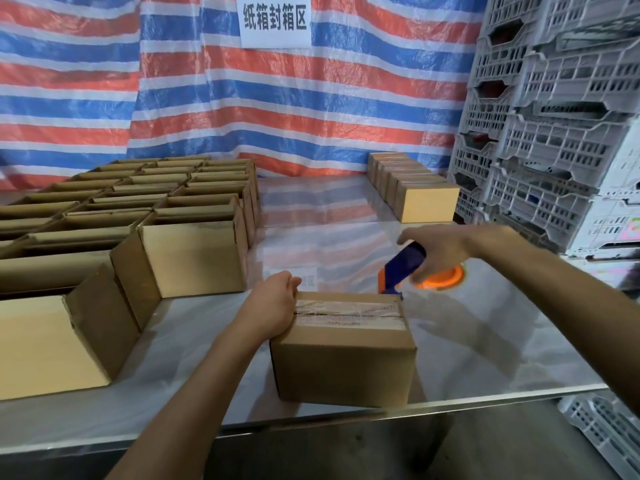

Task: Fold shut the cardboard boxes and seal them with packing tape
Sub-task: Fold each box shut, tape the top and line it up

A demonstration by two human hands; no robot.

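Your left hand (277, 303) clamps the taped box (346, 355) near the table (485, 341) edge, steadying it; right hand (438, 252) grips the tape dispenser (405, 268) at its far-right corner, likely cutting the strip.

Even, bright light fills the room, and the glossy bench (485, 323) throws back pale glare. The right grip (440, 251) looks slightly blurred; the picture's edges bow outward.

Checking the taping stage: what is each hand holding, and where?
The right hand holds the tape dispenser by its blue handle; left hand holds the box at its left top edge.
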